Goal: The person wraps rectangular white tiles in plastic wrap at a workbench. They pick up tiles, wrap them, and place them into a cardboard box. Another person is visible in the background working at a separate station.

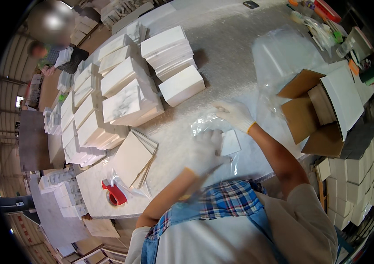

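Lying left of the open cardboard box [347,99]: one small white tile [231,143], on clear plastic [257,152]. Left hand [207,147]: gloved, blurred, beside the tile; grip cannot be told. Right hand [236,115]: gloved, left of the box, fingers extended; any hold on plastic unclear. Farther left of the box: stacked tiles [123,105], red tape dispenser [115,192].

My grey, white-streaked worktable [229,53] bears, at left, stacks of white, partly grey-veined tiles [125,103]; nearer me, a fanned pile of pale tiles [133,159] and a red tape dispenser [115,192]; directly before me, clear plastic film [245,162].
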{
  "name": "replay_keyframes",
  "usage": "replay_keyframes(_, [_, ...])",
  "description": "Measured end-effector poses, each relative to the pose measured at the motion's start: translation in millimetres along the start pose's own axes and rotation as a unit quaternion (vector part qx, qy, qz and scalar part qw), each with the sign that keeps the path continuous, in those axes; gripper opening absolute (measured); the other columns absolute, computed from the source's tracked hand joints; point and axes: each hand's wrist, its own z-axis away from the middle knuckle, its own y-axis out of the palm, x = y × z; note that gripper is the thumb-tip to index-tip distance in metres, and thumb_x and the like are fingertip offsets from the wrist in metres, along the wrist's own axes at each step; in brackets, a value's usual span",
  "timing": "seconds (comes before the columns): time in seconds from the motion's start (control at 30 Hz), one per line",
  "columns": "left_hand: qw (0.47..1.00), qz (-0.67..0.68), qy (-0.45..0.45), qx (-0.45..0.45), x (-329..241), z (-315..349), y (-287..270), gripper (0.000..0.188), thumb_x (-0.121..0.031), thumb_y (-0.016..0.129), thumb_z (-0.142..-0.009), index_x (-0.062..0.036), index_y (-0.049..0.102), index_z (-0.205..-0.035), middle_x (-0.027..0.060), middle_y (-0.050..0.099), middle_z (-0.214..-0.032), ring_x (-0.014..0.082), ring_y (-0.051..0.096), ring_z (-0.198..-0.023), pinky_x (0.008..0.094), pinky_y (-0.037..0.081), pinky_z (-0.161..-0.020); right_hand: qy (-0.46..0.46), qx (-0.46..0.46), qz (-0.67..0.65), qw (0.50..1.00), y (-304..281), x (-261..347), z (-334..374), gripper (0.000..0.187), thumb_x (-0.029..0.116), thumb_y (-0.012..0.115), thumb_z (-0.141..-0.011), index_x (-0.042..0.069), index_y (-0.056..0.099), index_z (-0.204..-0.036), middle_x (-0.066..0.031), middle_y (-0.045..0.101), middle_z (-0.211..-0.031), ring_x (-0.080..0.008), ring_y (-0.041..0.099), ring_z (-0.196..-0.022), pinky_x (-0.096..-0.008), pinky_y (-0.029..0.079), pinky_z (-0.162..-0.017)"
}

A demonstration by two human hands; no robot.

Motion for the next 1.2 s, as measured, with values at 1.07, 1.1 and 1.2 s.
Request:
replay_keyframes(1.07, [0.925,0.020,0.200,-0.322,56,59,40,0.014,-0.009,0.069,-0.070,-0.0111,0.056,-0.076,0.0046,0.055,-0.078,0.0268,0.059,-0.081,0.0421,0.048,-0.077,-0.313,0.026,0.209,0.926,-9,14,113,0.026,0.005,0.065,-0.080,0.018,0.076,-0.100,-0.0019,0.067,-0.093,-0.0248,0.066,-0.088,-0.0376,0.054,-0.078])
replay_keyframes(1.1, [0.926,0.019,0.193,-0.324,55,60,43,0.014,-0.009,0.069,-0.071,-0.0110,0.056,-0.077,0.0048,0.055,-0.078,0.0271,0.059,-0.080,0.0422,0.048,-0.076,-0.311,0.021,0.212,0.926,-8,15,114,0.026,0.006,0.065,-0.080,0.018,0.076,-0.100,-0.0016,0.067,-0.093,-0.0244,0.066,-0.087,-0.0371,0.054,-0.078])
replay_keyframes(1.2, [0.944,0.023,0.178,-0.277,53,70,41,0.019,-0.009,0.071,-0.070,-0.0098,0.060,-0.085,0.0071,0.059,-0.086,0.0273,0.061,-0.083,0.0408,0.049,-0.076,-0.302,0.007,0.228,0.926,-7,20,120,0.026,0.007,0.066,-0.080,0.017,0.075,-0.102,-0.0009,0.067,-0.095,-0.0233,0.065,-0.087,-0.0355,0.054,-0.077])
